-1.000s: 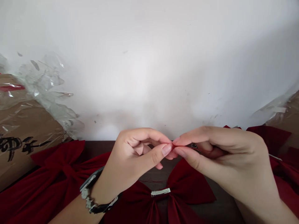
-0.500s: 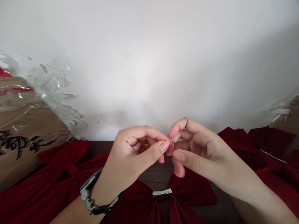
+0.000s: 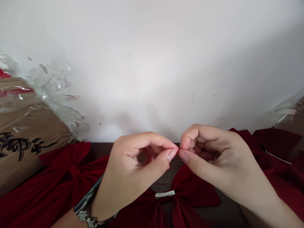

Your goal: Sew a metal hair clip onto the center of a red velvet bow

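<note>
Left hand (image 3: 133, 171) and right hand (image 3: 211, 155) in narrow pinch above central red velvet bow (image 3: 192, 186), fingertips meeting, tiny red scrap (image 3: 178, 147) held between them, too small to identify. Metal hair clip (image 3: 165, 194) lies on bow's centre, below hands. Second bow (image 3: 66, 171) left of central bow; third (image 3: 277, 145) right. Cardboard carton (image 3: 26, 126) with black characters, under clear plastic film (image 3: 52, 91), beyond second bow; red material (image 3: 14, 90) at carton's top, under film.

Scuffed white wall (image 3: 152, 69) above dark table (image 3: 102, 148)
</note>
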The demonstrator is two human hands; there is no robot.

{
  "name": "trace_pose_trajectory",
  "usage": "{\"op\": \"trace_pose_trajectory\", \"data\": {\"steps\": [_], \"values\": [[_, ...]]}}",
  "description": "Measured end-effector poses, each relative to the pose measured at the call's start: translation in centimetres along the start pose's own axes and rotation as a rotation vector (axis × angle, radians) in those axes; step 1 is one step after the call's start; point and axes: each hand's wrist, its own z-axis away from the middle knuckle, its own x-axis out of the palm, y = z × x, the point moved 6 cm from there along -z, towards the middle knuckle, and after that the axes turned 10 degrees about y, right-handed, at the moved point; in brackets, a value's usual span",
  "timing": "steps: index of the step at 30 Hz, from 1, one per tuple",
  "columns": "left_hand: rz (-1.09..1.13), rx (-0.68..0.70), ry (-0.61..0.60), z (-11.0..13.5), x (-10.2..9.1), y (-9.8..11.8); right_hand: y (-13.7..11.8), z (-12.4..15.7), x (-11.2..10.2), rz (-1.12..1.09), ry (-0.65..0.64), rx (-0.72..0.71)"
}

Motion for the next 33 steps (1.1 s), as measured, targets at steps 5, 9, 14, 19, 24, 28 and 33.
{"op": "trace_pose_trajectory", "data": {"steps": [5,9,14,19,24,28,33], "values": [[-0.106,0.085,0.005,0.1,-0.1,0.7,0.0,0.0,-0.1,0.031,0.009,-0.014],[-0.227,0.220,0.049,0.2,-0.2,1.2,0.0,0.0,-0.3,0.085,0.012,0.012],[-0.360,0.353,0.095,0.4,-0.3,1.8,-0.1,0.2,-0.6,0.129,0.082,0.019],[-0.373,0.380,0.102,0.8,-0.2,2.2,-0.1,0.4,-0.6,0.131,0.118,0.017],[-0.402,0.392,0.062,0.9,-0.1,2.1,0.0,0.6,-0.6,0.131,0.112,0.048],[-0.422,0.404,0.043,0.8,-0.1,2.1,-0.3,0.6,-0.8,0.141,0.128,0.014],[-0.391,0.355,0.014,0.6,-0.1,1.9,-0.3,0.5,-1.0,0.139,0.100,-0.002]]}}
